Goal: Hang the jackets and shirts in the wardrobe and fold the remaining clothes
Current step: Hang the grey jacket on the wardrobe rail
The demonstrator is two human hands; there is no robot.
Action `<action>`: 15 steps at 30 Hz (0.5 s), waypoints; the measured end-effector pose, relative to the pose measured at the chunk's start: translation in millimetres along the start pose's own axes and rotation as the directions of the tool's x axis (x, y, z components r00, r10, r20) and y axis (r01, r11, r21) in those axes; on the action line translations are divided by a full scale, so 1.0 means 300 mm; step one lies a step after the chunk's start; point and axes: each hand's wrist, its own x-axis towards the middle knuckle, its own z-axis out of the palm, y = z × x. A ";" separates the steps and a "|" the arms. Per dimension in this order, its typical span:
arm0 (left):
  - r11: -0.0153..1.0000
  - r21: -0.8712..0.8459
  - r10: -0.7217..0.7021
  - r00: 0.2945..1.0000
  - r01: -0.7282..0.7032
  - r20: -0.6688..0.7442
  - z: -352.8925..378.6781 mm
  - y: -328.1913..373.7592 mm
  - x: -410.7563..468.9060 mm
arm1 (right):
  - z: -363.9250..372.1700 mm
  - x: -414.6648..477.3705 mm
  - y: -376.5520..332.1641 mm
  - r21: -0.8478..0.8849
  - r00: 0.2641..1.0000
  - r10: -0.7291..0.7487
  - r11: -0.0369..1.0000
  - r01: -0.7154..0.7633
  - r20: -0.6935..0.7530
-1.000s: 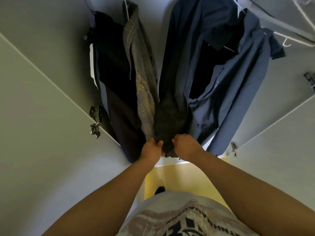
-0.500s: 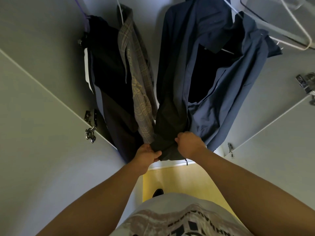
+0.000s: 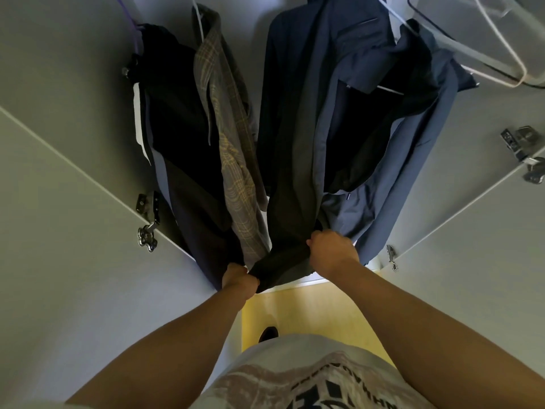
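Fingers (image 3: pixel 317 242) of both hands closed: we note left hand (image 3: pixel 239 280) and right hand (image 3: pixel 331 252) gripping the dark garment's hem (image 3: pixel 280 265), stretched between them inside the wardrobe (image 3: pixel 73 187)

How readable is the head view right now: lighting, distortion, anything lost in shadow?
Head view: dim and bluish inside the wardrobe; wide-angle bending splays the door edges. The black jacket is a near-featureless mass. Left hand and right hand are sharp, gripping the dark hem.
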 end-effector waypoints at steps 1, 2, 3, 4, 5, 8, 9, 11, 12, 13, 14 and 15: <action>0.996 0.082 0.025 1.000 -0.023 -0.016 -0.005 0.018 -0.006 | -0.008 0.002 0.001 -0.001 1.000 -0.016 1.000 0.016 0.004; 0.986 0.162 0.048 0.999 -0.044 -0.024 -0.006 0.037 -0.011 | -0.016 0.003 0.002 -0.005 0.999 -0.035 0.999 0.035 0.008; 0.970 0.234 0.076 0.997 -0.068 -0.029 -0.004 0.057 -0.024 | -0.022 0.004 0.001 -0.012 0.998 -0.055 0.998 0.055 0.007; 0.948 0.298 0.130 0.991 -0.115 -0.032 0.002 0.076 -0.035 | -0.029 0.006 -0.001 -0.018 0.998 -0.069 0.997 0.070 0.004; 0.918 0.344 0.222 0.975 -0.199 -0.028 0.012 0.094 -0.041 | -0.034 0.008 -0.004 -0.018 0.997 -0.078 0.997 0.078 0.001; 0.815 0.164 0.555 0.830 -0.555 0.049 0.054 0.144 -0.046 | -0.041 0.015 -0.019 -0.031 0.994 -0.113 0.993 0.113 -0.006; 0.779 0.072 0.621 0.782 -0.623 0.051 0.061 0.162 -0.052 | -0.039 0.016 -0.023 -0.042 0.991 -0.133 0.990 0.133 -0.005; 0.728 -0.025 0.685 0.728 -0.685 -0.010 0.066 0.190 -0.060 | -0.037 0.015 -0.028 -0.053 0.987 -0.160 0.986 0.161 0.006; 0.713 -0.047 0.699 0.714 -0.700 -0.041 0.066 0.197 -0.059 | -0.038 0.014 -0.030 -0.054 0.986 -0.163 0.985 0.164 0.014; 0.705 -0.046 0.705 0.707 -0.708 -0.057 0.066 0.197 -0.057 | -0.041 0.011 -0.030 -0.047 0.987 -0.157 0.986 0.157 0.021; 0.701 -0.029 0.711 0.701 -0.713 -0.059 0.065 0.195 -0.053 | -0.044 0.007 -0.029 -0.023 0.990 -0.139 0.990 0.140 0.020; 0.697 -0.005 0.716 0.696 -0.717 -0.049 0.062 0.191 -0.048 | -0.046 0.001 -0.028 -0.001 0.993 -0.117 0.993 0.117 0.014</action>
